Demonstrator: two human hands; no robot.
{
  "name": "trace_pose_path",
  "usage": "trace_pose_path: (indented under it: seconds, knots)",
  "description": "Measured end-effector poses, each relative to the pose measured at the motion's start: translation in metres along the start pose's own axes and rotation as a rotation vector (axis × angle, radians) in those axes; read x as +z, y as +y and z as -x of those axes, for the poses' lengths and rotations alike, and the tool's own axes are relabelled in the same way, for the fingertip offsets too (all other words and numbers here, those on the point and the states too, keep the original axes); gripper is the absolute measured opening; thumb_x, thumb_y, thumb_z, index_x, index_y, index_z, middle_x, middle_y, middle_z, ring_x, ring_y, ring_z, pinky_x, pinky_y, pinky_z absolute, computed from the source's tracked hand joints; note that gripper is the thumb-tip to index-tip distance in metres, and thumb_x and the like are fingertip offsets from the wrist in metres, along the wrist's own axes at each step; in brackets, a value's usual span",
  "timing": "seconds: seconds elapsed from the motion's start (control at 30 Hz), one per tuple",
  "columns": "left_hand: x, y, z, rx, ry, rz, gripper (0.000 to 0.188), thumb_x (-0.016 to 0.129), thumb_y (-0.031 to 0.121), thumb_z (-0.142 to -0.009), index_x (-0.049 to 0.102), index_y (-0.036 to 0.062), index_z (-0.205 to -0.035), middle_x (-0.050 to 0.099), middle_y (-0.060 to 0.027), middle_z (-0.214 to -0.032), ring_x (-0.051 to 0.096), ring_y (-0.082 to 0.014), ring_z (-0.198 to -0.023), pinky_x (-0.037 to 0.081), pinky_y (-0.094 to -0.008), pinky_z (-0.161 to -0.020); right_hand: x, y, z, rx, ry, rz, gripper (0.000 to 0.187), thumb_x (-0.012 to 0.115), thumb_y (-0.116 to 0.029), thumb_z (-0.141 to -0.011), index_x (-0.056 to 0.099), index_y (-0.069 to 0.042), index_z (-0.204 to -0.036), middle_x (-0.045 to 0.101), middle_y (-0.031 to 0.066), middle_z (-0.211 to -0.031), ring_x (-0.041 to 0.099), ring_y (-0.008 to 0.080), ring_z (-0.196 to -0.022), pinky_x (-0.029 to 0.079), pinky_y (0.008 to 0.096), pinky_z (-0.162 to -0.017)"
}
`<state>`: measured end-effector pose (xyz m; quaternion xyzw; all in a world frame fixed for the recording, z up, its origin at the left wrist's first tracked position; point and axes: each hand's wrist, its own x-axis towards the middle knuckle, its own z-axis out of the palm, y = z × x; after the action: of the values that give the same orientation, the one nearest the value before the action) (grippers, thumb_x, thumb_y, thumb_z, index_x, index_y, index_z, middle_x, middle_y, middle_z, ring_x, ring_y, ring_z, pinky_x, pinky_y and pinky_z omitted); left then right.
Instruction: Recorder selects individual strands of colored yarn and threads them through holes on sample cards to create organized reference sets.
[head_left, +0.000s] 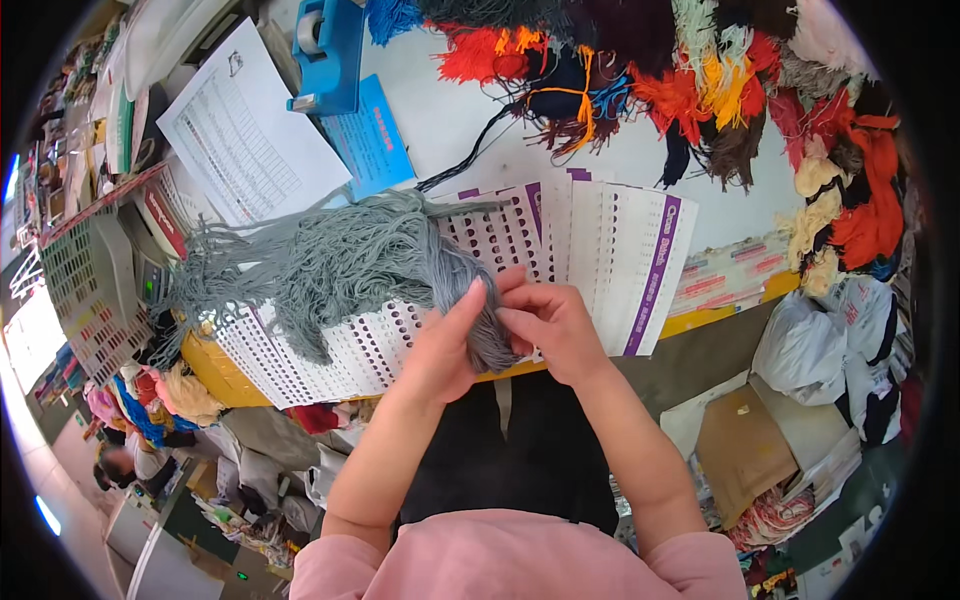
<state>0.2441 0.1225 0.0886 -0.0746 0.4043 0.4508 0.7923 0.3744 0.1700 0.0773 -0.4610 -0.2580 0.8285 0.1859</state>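
A grey-green hank of yarn [340,255] lies spread over the table, with loose, cut ends fanning out to the left. Its gathered, folded end bends toward me at the table's front edge. My left hand [443,348] is wrapped round that gathered end, thumb on top. Against its right side, my right hand [560,328] pinches at the strands with thumb and curled fingers; the exact strands in the pinch are too small to make out. Beneath the yarn lie white cards [610,260] with purple strips and rows of dark holes.
Bundles of coloured yarn [690,95] cover the table's far right. A blue tape dispenser [328,55], a blue booklet [370,140] and a printed sheet [255,125] lie at the back left. White plastic bags [825,330] and a cardboard box [745,450] stand right of the table.
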Motion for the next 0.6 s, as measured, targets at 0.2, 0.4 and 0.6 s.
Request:
trace_pose_path:
  seconds: [0.2, 0.4, 0.6]
  knots:
    - [0.011, 0.002, 0.006, 0.091, 0.159, 0.019, 0.034, 0.046, 0.02, -0.082, 0.046, -0.0062, -0.103, 0.054, -0.012, -0.096, 0.055, -0.0191, -0.081, 0.044, -0.0307, -0.073, -0.004, -0.003, 0.007, 0.049, 0.019, -0.124, 0.011, 0.053, -0.007, -0.074, 0.059, 0.003, -0.075, 0.052, 0.0023, -0.057, 0.044, 0.0058, -0.044, 0.032, 0.0179, -0.04]
    - [0.015, 0.003, 0.003, 0.138, 0.18, -0.016, 0.021, 0.05, 0.009, -0.078, 0.053, -0.0052, -0.093, 0.057, -0.013, -0.091, 0.056, -0.0182, -0.079, 0.045, -0.0302, -0.072, -0.006, -0.01, 0.013, 0.068, -0.03, -0.263, 0.012, 0.052, -0.007, -0.075, 0.06, 0.002, -0.075, 0.054, 0.003, -0.062, 0.044, 0.0062, -0.046, 0.032, 0.0181, -0.04]
    - [0.01, 0.002, 0.001, 0.077, 0.114, -0.032, 0.034, 0.05, 0.016, -0.078, 0.048, -0.01, -0.1, 0.056, -0.0124, -0.085, 0.054, -0.0199, -0.079, 0.044, -0.0323, -0.074, -0.007, -0.016, 0.015, 0.131, -0.053, -0.312, 0.01, 0.052, -0.006, -0.074, 0.058, 0.002, -0.073, 0.055, 0.0026, -0.067, 0.045, 0.0058, -0.048, 0.033, 0.0175, -0.043]
